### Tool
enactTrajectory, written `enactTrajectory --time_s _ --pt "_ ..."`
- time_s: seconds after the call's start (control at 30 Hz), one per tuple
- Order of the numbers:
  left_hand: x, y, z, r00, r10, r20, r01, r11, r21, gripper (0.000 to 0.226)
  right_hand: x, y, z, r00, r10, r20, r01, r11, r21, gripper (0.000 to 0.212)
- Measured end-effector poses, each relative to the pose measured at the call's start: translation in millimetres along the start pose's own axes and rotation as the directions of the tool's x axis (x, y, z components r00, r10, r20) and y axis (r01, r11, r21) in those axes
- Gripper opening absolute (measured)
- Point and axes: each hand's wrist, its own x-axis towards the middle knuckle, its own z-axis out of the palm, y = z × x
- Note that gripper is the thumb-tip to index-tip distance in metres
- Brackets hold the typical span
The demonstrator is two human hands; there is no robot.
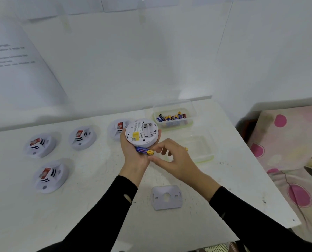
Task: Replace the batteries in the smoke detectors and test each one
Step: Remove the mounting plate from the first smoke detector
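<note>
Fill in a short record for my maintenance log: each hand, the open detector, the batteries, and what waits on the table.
left hand: grips the upturned smoke detector; a blue-and-yellow battery lies across its palm
right hand: pinches that battery's yellow end
battery bay: open, empty
other detectors: four on the table, left of the held one
spare batteries: in the clear tub behind the hands
second tub: nearer, looks empty
mounting plate: flat between the forearms
</note>
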Motion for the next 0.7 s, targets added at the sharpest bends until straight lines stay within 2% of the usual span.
enactTrajectory --time_s 0.1,0.17,0.23,0.27,0.3,0.37,0.43,0.53,0.6,0.63,0.7 --pt "2 -2 2 1.0 0.008 -0.014 -0.007 0.999 0.046 0.051 4 -5 -3 0.998 0.061 -0.026 -0.058 0.993 0.104 0.011" --pt "5 3 -3 1.0 0.013 -0.006 -0.013 0.998 0.053 0.055 8 -5 -16 0.984 0.146 -0.1 -0.125 0.973 0.194 0.007" --pt "9 11 -11 1.0 0.017 0.011 -0.017 0.999 0.028 0.061 14 4 -38 0.954 0.241 -0.177 -0.216 0.965 0.151 0.006" --pt "9 14 -15 1.0 0.022 0.014 -0.022 1.0 0.008 0.062 19 12 -50 0.945 0.281 -0.17 -0.278 0.96 0.04 0.007" --pt "8 17 -19 1.0 0.022 0.017 -0.022 1.0 -0.011 0.063 23 21 -60 0.94 0.317 -0.124 -0.333 0.932 -0.146 0.009" --pt "4 19 -23 1.0 0.006 0.024 -0.006 1.0 -0.013 0.064 29 36 -69 0.92 0.392 0.021 -0.322 0.785 -0.529 0.014" --pt "0 21 -24 0.999 -0.015 0.034 0.015 1.0 0.006 0.067 34 44 -68 0.888 0.448 0.107 -0.269 0.693 -0.669 0.017" --pt "-6 24 -24 0.998 -0.032 0.05 0.03 0.999 0.043 0.068 38 48 -64 0.855 0.496 0.151 -0.253 0.653 -0.713 0.021" --pt "-9 27 -25 0.998 -0.022 0.051 0.018 0.998 0.061 0.064 36 48 -61 0.867 0.48 0.133 -0.259 0.663 -0.702 0.026" --pt "-9 28 -26 0.999 -0.014 0.048 0.01 0.998 0.069 0.062 32 47 -58 0.903 0.417 0.105 -0.246 0.702 -0.668 0.027" --pt "-10 33 -29 1.0 0.003 0.023 -0.005 0.997 0.083 0.059 21 35 -48 0.982 0.181 0.053 -0.13 0.853 -0.505 0.02"
